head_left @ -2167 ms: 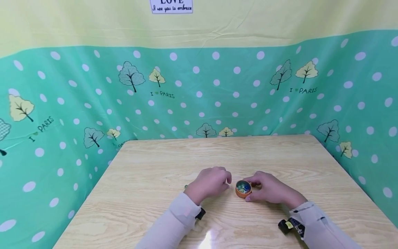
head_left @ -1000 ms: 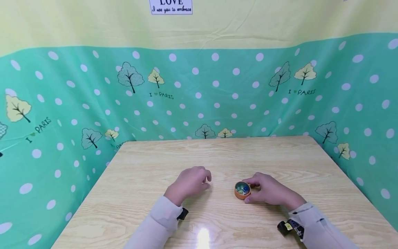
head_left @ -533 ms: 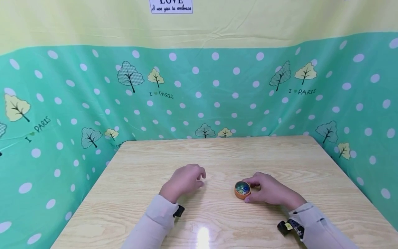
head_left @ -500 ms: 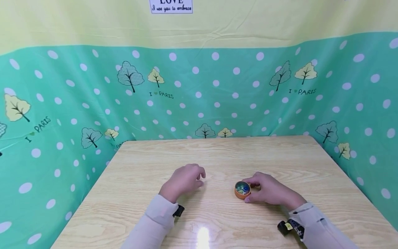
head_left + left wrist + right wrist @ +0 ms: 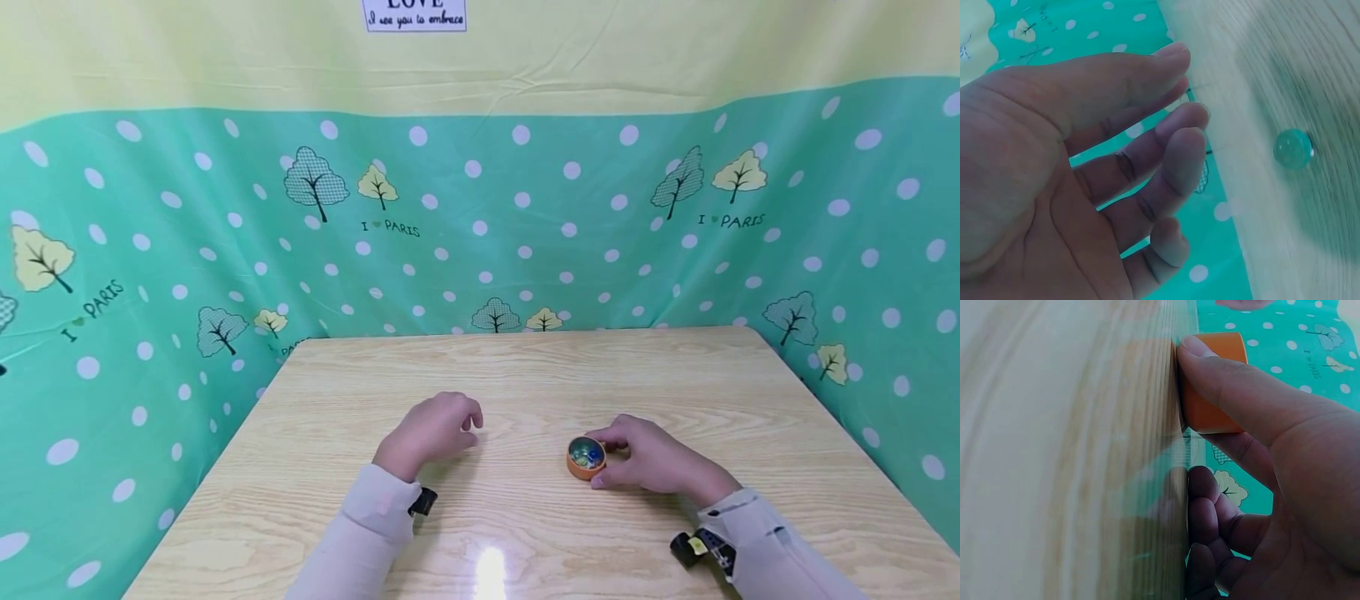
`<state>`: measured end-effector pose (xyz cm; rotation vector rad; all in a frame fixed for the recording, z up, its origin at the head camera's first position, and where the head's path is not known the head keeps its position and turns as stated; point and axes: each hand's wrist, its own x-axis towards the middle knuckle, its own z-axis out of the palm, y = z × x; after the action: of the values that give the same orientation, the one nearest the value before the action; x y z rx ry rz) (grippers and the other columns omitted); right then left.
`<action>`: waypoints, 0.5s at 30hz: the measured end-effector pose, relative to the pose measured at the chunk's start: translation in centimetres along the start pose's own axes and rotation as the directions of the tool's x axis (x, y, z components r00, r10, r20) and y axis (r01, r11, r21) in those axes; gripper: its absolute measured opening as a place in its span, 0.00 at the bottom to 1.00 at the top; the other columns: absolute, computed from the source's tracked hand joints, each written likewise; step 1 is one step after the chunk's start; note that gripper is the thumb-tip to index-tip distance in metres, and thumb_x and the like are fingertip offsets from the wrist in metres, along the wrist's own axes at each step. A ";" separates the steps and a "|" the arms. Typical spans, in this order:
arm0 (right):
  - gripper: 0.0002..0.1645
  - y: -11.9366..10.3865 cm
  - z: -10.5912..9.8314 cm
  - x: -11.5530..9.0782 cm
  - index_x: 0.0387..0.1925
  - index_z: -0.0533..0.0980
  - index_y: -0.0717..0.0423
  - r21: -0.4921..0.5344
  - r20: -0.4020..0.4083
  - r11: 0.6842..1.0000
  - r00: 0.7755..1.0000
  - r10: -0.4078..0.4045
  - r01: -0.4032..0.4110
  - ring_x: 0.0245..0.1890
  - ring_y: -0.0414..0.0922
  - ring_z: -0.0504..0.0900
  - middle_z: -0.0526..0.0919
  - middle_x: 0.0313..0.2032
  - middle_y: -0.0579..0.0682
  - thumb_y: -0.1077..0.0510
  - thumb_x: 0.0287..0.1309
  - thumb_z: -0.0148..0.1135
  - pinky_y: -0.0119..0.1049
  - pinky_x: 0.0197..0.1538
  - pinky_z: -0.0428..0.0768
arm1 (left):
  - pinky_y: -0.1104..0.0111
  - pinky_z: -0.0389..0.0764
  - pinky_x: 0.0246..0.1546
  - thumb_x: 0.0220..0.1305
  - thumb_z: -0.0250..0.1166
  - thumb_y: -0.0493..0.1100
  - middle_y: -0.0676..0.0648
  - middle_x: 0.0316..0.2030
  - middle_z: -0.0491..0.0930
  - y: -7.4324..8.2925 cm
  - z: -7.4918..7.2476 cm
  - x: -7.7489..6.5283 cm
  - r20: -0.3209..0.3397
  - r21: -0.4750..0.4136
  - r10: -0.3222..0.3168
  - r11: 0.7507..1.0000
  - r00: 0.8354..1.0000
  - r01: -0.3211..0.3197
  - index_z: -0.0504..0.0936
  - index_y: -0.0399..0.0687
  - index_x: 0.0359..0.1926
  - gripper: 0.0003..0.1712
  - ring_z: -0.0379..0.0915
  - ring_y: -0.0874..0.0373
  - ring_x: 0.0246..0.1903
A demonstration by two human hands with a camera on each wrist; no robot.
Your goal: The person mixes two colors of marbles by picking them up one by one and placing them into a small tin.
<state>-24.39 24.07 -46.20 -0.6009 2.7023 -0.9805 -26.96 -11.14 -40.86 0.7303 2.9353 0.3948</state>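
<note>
My right hand (image 5: 648, 454) holds a small round orange container (image 5: 582, 474) by its side, thumb and forefinger around its wall. The container stands on the wooden table (image 5: 600, 375), and glossy green and blue marbles (image 5: 586, 452) show inside it. In the right wrist view, the thumb presses low on the orange wall and the other fingers curl down by the tabletop. Off to the left, my left hand (image 5: 431, 429) hovers above the table with loosely bent fingers and nothing between them. A clear green marble (image 5: 1292, 149) lies on the table near those fingertips; the left hand hides it in the head view.
A green dotted curtain (image 5: 480, 225) with printed trees hangs along the table's back and sides. Wrist cameras (image 5: 684, 550) are strapped below both sleeves. Bright light reflects off the tabletop near its front.
My left hand has moved left, away from the container, with its fingers still loosely bent. The right hand and the container have stayed almost in place.
</note>
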 end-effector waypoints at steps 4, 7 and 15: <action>0.37 0.0 0.0 0.0 0.61 0.82 0.39 0.004 0.000 1.000 1.000 -0.005 0.005 0.44 0.44 0.75 0.77 0.43 0.43 0.39 0.49 0.81 0.34 0.45 0.72 | 0.59 0.79 0.42 0.60 0.76 0.40 0.50 0.37 0.83 -0.2 -0.3 -0.3 0.014 -0.015 -0.035 0.999 0.999 0.035 0.88 0.49 0.42 0.09 0.75 0.57 0.37; 0.37 0.0 0.0 0.0 0.61 0.82 0.41 0.008 -0.001 1.000 1.000 -0.012 0.012 0.44 0.44 0.75 0.77 0.43 0.44 0.39 0.49 0.81 0.33 0.45 0.73 | 0.58 0.79 0.42 0.59 0.76 0.39 0.48 0.37 0.83 -0.3 -0.4 -0.4 0.039 -0.023 -0.062 0.998 0.997 0.063 0.88 0.47 0.41 0.09 0.74 0.56 0.36; 0.37 0.0 -0.1 0.1 0.61 0.82 0.41 0.014 -0.003 1.000 1.000 -0.011 0.011 0.44 0.44 0.76 0.77 0.42 0.44 0.39 0.49 0.81 0.33 0.45 0.73 | 0.59 0.79 0.40 0.54 0.79 0.40 0.51 0.35 0.83 -0.6 -0.4 -0.5 0.085 -0.025 -0.111 0.993 0.990 0.113 0.88 0.47 0.40 0.12 0.74 0.57 0.34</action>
<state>-24.47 24.09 -46.18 -0.6126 2.6958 -1.0024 -26.91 -12.00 -40.60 0.5609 2.8684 0.3870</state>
